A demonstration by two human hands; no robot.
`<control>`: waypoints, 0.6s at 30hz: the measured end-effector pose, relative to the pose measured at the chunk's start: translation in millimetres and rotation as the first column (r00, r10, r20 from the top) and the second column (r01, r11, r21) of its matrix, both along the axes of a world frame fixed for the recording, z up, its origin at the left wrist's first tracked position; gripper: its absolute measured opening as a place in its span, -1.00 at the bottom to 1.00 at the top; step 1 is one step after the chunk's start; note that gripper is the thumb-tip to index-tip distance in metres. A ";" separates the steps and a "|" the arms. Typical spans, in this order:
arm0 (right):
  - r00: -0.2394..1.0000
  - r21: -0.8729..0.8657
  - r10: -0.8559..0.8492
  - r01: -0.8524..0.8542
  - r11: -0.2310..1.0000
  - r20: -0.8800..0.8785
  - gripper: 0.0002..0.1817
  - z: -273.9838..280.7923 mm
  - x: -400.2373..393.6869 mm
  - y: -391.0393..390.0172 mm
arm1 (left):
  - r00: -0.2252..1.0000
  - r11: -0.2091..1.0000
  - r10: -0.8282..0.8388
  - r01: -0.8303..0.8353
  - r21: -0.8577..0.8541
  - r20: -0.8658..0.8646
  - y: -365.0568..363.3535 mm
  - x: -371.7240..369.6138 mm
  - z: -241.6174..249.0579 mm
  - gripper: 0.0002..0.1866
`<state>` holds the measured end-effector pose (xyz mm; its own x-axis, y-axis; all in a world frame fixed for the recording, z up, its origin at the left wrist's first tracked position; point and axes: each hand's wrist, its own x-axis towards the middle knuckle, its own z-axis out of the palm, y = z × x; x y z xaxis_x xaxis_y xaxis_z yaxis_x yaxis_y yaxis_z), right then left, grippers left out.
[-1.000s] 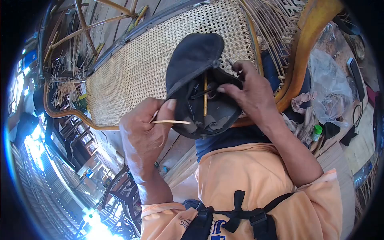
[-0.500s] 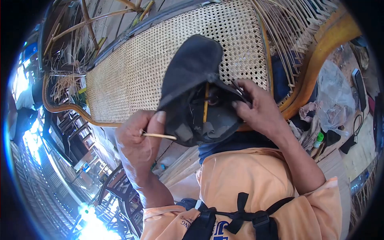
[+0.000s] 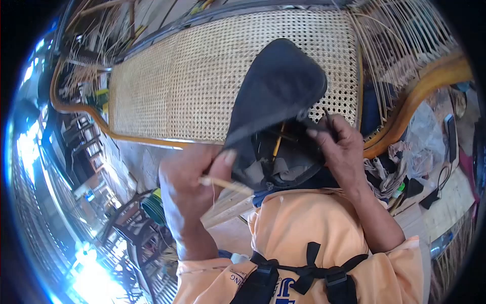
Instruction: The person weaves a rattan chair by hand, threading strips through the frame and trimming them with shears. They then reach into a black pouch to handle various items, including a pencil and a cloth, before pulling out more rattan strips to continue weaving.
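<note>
A black pouch [image 3: 278,83] hangs open between my hands, its flap lying over the woven cane panel [image 3: 192,76]. Inside it a yellow stick [image 3: 279,139] and some greyish pieces show. My left hand [image 3: 195,177] pinches the pouch's left edge and also holds a thin pale stick [image 3: 228,185], slightly blurred. The fingers of my right hand [image 3: 340,142] are closed on the pouch's right edge, near its zipper.
A curved wooden frame [image 3: 425,91] borders the cane, with loose strands [image 3: 390,40] at the upper right. A clear plastic bag [image 3: 422,131], crumpled cloth [image 3: 387,172] and a phone-like object [image 3: 449,121] lie right. Chairs stand lower left.
The pouch and my right hand appear further right in the view. The pale stick in my left hand now slants more downward. The surroundings have shifted with the camera.
</note>
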<state>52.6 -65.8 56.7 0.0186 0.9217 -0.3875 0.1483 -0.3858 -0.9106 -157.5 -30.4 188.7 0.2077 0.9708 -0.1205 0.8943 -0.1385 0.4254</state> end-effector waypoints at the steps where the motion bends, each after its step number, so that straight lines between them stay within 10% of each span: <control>1: 0.999 0.001 -0.014 0.014 1.000 -0.031 -0.86 7.1 -2.2 9.8 | 0.999 1.000 0.030 -0.029 0.005 -0.021 5.0 -1.5 -1.9 -0.82; 3: 0.998 -0.059 -0.014 0.011 0.998 -0.056 -0.85 27.5 -10.8 32.5 | 0.995 0.995 0.089 -0.087 0.045 -0.044 15.5 -10.8 -3.7 -0.76; 7: 0.999 0.378 -0.006 -0.015 0.926 0.053 -0.75 54.8 -27.1 88.9 | 0.989 0.976 0.138 -0.145 0.162 0.054 11.5 -37.6 9.1 -0.72; 10: 0.957 0.291 0.278 -0.244 0.925 -0.080 -0.72 101.8 -38.7 121.1 | 0.952 0.958 0.247 -0.268 0.102 0.183 -13.8 -53.5 11.5 -0.70; 13: 0.869 0.381 0.402 -0.489 0.785 0.287 -0.75 128.4 -77.2 115.0 | 0.913 0.934 0.295 -0.338 0.118 0.282 -56.2 -43.4 -19.5 -0.70; 18: 0.431 -0.031 0.642 -0.815 0.578 0.634 -0.79 102.9 -108.9 102.9 | 0.815 0.933 0.359 -0.333 -0.139 0.455 -104.3 11.9 -89.8 -0.74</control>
